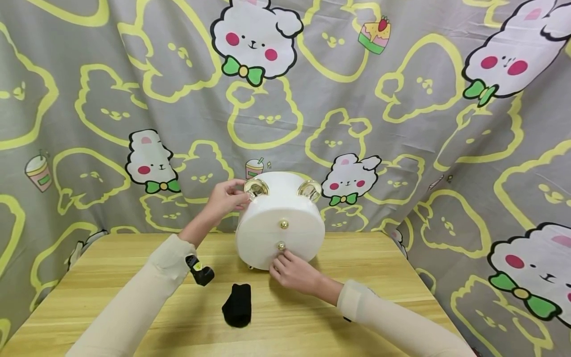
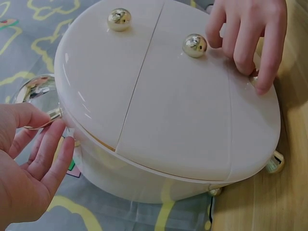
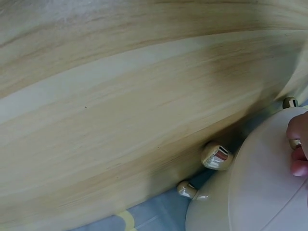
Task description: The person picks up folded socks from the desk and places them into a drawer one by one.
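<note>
A white round box [image 1: 280, 238] stands on the table, with gold ears on top, gold knobs on its front and small gold feet [image 3: 216, 156]. My left hand [image 1: 228, 198] pinches the edge of the left gold ear [image 2: 41, 94] between thumb and forefinger, the other fingers spread loosely. Low on the box front, my right hand [image 1: 292, 271] pinches a small gold knob [image 3: 294, 143], mostly covered by the fingers. Above that hand two more round knobs show, an upper knob [image 2: 119, 19] and a middle knob [image 2: 194, 45]. Seams divide the front into sections.
On the wooden table [image 1: 178, 317] in front of the box lies a black cloth piece [image 1: 238, 305], perhaps a sock. A black wrist device [image 1: 199, 270] sits by the left sleeve. A grey patterned curtain [image 1: 276, 99] hangs behind and at both sides.
</note>
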`<state>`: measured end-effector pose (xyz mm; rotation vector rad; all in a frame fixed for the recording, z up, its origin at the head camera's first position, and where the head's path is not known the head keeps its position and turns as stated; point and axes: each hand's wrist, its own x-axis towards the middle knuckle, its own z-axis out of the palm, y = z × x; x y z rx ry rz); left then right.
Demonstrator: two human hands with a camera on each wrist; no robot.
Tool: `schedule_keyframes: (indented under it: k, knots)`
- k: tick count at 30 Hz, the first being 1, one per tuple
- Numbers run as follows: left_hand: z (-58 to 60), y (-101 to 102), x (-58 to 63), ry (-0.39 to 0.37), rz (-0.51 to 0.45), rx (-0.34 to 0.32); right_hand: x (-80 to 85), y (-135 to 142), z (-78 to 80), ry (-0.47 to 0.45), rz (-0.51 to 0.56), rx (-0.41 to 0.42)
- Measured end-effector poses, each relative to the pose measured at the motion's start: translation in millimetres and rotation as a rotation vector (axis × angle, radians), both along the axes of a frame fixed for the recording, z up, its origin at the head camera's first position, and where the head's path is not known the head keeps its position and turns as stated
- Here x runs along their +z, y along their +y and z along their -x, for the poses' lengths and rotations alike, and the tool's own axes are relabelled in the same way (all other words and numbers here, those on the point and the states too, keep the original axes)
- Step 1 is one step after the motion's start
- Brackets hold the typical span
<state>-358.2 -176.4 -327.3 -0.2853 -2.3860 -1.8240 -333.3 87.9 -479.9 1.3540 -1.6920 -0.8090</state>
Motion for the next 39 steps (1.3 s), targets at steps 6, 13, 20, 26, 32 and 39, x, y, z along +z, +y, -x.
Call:
schedule_keyframes:
  k: [6, 13, 20, 26, 32, 39]
  knots:
    - [-0.4, -0.1, 0.0, -0.005, 0.005, -0.002, 0.2, 0.2, 0.2, -0.003, 0.001, 0.002]
    - [0.0, -1.2, -0.4, -0.004, 0.007, -0.007, -0.9, -0.2, 1.2, -0.018, 0.032, 0.028]
    - [1.0, -2.2, -0.3, -0.004, 0.011, -0.012, -2.4, -2.0, 1.4, -0.025, 0.039, 0.041]
    - [1.9, -1.9, -0.1, -0.001, 0.003, -0.018, -0.9, -1.8, -1.0, -0.044, 0.018, 0.017]
    - [2.8, -2.0, -0.4, -0.005, 0.004, -0.016, -1.8, -1.7, -0.8, -0.047, 0.016, 0.017]
    - [2.2, -1.9, -0.5, -0.005, 0.009, -0.015, -0.8, -2.2, -2.0, -0.051, 0.011, 0.019]
